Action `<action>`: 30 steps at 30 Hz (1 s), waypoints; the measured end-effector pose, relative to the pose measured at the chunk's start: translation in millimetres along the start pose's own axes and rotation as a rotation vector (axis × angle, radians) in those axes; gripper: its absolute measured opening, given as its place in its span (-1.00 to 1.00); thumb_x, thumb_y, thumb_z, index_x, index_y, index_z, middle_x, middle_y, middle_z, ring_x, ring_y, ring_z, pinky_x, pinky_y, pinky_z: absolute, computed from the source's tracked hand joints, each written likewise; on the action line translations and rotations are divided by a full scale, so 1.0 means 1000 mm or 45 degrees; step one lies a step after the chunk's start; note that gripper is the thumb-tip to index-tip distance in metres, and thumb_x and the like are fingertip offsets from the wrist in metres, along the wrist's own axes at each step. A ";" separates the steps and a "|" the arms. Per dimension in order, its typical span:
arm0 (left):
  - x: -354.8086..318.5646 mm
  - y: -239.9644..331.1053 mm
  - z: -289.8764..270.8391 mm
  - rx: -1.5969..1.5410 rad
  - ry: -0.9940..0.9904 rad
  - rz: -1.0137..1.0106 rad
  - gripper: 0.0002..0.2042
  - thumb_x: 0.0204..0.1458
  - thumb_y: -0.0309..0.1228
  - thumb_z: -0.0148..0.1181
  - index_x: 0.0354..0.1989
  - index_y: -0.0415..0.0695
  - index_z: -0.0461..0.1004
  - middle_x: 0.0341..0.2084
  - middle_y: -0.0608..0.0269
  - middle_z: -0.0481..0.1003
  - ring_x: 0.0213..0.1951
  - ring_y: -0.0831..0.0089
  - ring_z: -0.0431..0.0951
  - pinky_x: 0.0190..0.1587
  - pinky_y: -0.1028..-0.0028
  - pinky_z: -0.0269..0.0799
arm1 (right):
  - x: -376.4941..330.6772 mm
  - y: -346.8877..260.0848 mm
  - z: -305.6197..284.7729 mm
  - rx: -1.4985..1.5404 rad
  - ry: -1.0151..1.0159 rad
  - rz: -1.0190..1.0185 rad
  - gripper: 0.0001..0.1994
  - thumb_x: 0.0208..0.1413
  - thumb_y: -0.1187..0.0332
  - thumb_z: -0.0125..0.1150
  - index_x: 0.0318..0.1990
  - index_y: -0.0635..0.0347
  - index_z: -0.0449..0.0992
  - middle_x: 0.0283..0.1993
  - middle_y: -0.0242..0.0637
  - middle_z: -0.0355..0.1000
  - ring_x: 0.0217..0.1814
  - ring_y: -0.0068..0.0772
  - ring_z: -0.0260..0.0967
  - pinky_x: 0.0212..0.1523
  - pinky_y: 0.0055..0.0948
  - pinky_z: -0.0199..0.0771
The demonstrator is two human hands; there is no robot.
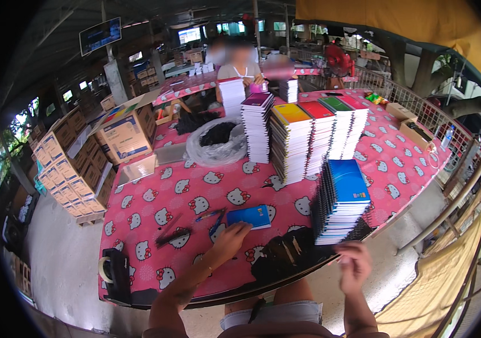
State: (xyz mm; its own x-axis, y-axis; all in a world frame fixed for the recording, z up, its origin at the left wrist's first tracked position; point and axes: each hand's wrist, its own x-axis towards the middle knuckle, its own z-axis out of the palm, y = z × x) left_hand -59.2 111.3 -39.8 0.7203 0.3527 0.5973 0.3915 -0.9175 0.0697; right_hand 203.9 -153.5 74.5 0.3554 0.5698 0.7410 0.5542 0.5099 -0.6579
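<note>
Blue notebook (250, 216), single, flat on the pink patterned desk (156, 197), which we record touching the fingertips of our left hand (228, 239), fingers spread open upon its near corner. Blue pens (211, 217) just left of that hand. Right hand (353, 263) loosely curled, gripping nothing we can discern, just below the blue-topped notebook stack (339, 201).

On the worktop (156, 197), a single notebook (250, 216) lies near the front edge, with the left hand (230, 236) just before it and pens (209, 217) to its left. A notebook stack (341, 201) stands to its right, above the right hand (354, 263). Behind, a row of taller stacks (308, 138) spans the middle; a plastic bag (218, 141) sits left of them. Cartons (66, 169) are piled on the floor, left of the worktop.
</note>
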 end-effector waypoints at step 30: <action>-0.114 -0.093 -0.067 0.559 0.069 -0.633 -0.72 0.08 -0.31 0.29 -0.08 -0.17 0.55 -0.24 0.11 0.53 -0.14 0.08 0.55 -0.08 0.12 0.49 | -0.052 0.085 0.116 0.526 -0.455 0.835 -0.78 0.14 0.50 0.37 -0.05 0.28 0.62 -0.18 -0.33 0.59 -0.10 -0.53 0.48 -0.02 -0.52 0.44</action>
State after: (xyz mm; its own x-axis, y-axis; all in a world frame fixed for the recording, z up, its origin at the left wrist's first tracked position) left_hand -215.8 144.3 -60.5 0.3684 0.6941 0.6184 0.8748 -0.4839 0.0220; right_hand 145.1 -65.1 -35.6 0.2108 0.9656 0.1519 -0.0244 0.1606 -0.9867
